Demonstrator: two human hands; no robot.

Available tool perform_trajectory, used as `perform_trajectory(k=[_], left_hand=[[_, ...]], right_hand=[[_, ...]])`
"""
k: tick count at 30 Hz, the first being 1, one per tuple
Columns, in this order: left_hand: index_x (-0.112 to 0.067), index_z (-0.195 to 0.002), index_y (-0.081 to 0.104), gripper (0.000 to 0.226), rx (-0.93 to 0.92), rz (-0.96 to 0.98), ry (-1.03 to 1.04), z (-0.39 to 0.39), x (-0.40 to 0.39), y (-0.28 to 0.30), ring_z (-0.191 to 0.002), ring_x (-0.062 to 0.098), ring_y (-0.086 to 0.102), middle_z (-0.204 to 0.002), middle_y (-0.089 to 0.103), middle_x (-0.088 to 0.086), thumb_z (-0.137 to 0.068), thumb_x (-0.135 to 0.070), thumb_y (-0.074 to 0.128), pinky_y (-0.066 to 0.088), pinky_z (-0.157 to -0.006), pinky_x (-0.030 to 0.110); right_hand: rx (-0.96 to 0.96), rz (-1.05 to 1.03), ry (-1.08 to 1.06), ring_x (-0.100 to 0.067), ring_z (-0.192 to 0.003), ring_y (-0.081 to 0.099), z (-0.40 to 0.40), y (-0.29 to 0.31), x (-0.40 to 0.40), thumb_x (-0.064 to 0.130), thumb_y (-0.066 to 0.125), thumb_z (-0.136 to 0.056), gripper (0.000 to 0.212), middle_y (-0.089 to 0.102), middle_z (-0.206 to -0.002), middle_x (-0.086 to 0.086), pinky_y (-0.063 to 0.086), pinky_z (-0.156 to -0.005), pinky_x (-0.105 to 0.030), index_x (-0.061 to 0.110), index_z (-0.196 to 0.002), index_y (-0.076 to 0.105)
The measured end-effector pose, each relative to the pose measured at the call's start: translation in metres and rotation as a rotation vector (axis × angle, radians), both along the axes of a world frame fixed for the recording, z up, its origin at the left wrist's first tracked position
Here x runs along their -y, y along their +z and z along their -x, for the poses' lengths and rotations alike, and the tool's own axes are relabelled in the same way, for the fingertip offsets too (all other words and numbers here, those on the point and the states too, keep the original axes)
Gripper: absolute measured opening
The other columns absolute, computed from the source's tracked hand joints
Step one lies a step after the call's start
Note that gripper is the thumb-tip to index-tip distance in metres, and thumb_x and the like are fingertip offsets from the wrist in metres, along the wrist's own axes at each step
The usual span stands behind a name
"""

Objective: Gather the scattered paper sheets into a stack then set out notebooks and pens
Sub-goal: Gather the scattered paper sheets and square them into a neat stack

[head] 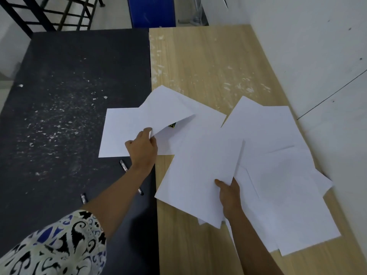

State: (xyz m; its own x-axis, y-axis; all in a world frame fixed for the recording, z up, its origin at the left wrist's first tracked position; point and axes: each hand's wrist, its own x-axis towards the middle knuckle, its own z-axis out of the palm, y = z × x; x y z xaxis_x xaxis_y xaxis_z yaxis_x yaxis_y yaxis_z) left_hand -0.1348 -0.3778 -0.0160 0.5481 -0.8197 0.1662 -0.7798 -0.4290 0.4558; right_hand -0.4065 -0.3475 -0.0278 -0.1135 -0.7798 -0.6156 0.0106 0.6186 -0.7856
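Several white paper sheets lie scattered across the seam between a black table and a wooden table. My left hand (143,147) pinches the near corner of one sheet (164,110) and lifts it, so it curls up off the sheets below. A small dark, yellow-marked object (172,125) peeks out beneath it. My right hand (228,193) grips the near edge of a held sheet (200,175), thumb on top, tilted above the table. More loose sheets (282,175) spread out to the right. No notebooks are visible.
Three pens lie on the black table (59,96) near my left forearm: one (123,165) by the wrist, one (140,191) partly under the arm, one (84,197) nearer me. The wooden table (198,56) meets a white wall (317,46) on the right. A black metal frame (59,12) stands beyond.
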Motion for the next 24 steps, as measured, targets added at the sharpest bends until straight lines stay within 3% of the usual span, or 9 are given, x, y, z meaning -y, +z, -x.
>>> perform_trajectory(k=[4, 8, 12, 14, 17, 19, 21, 24], left_hand=[[-0.011, -0.09, 0.069, 0.009, 0.045, -0.016, -0.025, 0.011, -0.018, 0.0, -0.066, 0.022, 0.061, -0.085, 0.065, 0.002, -0.09, -0.018, 0.062, 0.031, -0.076, 0.036], [-0.018, -0.076, 0.061, 0.017, 0.045, -0.172, -0.086, 0.038, -0.042, 0.012, -0.068, 0.019, 0.057, -0.08, 0.06, -0.005, -0.09, -0.027, 0.059, 0.026, -0.081, 0.036], [-0.02, -0.086, 0.062, 0.016, 0.08, -0.359, -0.251, 0.076, -0.069, 0.019, -0.089, 0.018, 0.057, -0.095, 0.059, -0.005, -0.091, -0.034, 0.054, 0.023, -0.09, 0.035], [-0.018, -0.085, 0.063, 0.017, 0.092, -0.308, -0.357, 0.094, -0.082, 0.012, -0.101, 0.021, 0.054, -0.105, 0.058, -0.002, -0.085, -0.035, 0.06, 0.026, -0.097, 0.04], [-0.016, -0.096, 0.058, 0.03, -0.079, -0.324, -0.579, 0.114, -0.095, 0.005, -0.126, 0.021, 0.045, -0.133, 0.05, 0.003, -0.082, -0.043, 0.063, 0.022, -0.11, 0.046], [-0.019, -0.115, 0.053, 0.047, -0.171, -0.437, -0.68, 0.122, -0.101, 0.004, -0.136, 0.019, 0.037, -0.149, 0.037, 0.003, -0.084, -0.054, 0.059, 0.017, -0.116, 0.044], [-0.02, -0.127, 0.049, 0.057, -0.218, -0.443, -0.733, 0.128, -0.107, 0.003, -0.137, 0.019, 0.037, -0.155, 0.031, 0.002, -0.085, -0.058, 0.057, 0.024, -0.113, 0.038], [-0.021, -0.132, 0.047, 0.056, -0.352, -0.404, -0.781, 0.128, -0.112, 0.006, -0.122, 0.014, 0.051, -0.146, 0.043, -0.005, -0.087, -0.053, 0.059, 0.038, -0.097, 0.025]], right_hand=[[0.003, -0.021, 0.041, -0.017, -0.097, 0.062, -0.007, 0.004, -0.004, 0.005, 0.06, -0.09, 0.036, 0.066, -0.113, -0.003, 0.048, -0.089, -0.035, 0.013, -0.125, 0.058], [-0.01, -0.047, 0.088, -0.023, -0.101, 0.062, -0.008, 0.008, -0.009, 0.007, 0.06, -0.091, 0.036, 0.065, -0.113, -0.004, 0.05, -0.094, -0.041, 0.012, -0.126, 0.057], [-0.015, -0.059, 0.121, -0.026, -0.105, 0.062, -0.006, 0.009, -0.017, 0.008, 0.062, -0.09, 0.039, 0.064, -0.119, -0.008, 0.049, -0.098, -0.045, 0.01, -0.128, 0.055], [-0.008, -0.059, 0.126, -0.026, -0.103, 0.062, -0.006, 0.01, -0.02, 0.01, 0.06, -0.092, 0.037, 0.064, -0.118, -0.009, 0.05, -0.095, -0.044, 0.01, -0.129, 0.055], [0.043, -0.1, 0.033, -0.022, -0.097, 0.059, -0.008, 0.016, -0.024, 0.023, 0.048, -0.099, 0.034, 0.064, -0.11, -0.006, 0.05, -0.086, -0.036, 0.009, -0.128, 0.055], [0.114, -0.143, -0.009, -0.019, -0.097, 0.06, -0.01, 0.019, -0.025, 0.039, 0.044, -0.099, 0.035, 0.066, -0.107, -0.004, 0.047, -0.093, -0.036, 0.016, -0.119, 0.06], [0.142, -0.128, 0.028, -0.019, -0.099, 0.064, -0.01, 0.017, -0.025, 0.051, 0.055, -0.091, 0.04, 0.07, -0.106, 0.0, 0.049, -0.096, -0.039, 0.02, -0.115, 0.064], [0.008, -0.073, 0.087, -0.019, -0.094, 0.066, -0.008, 0.013, -0.027, 0.03, 0.069, -0.087, 0.03, 0.07, -0.105, -0.001, 0.054, -0.087, -0.039, 0.017, -0.113, 0.063]])
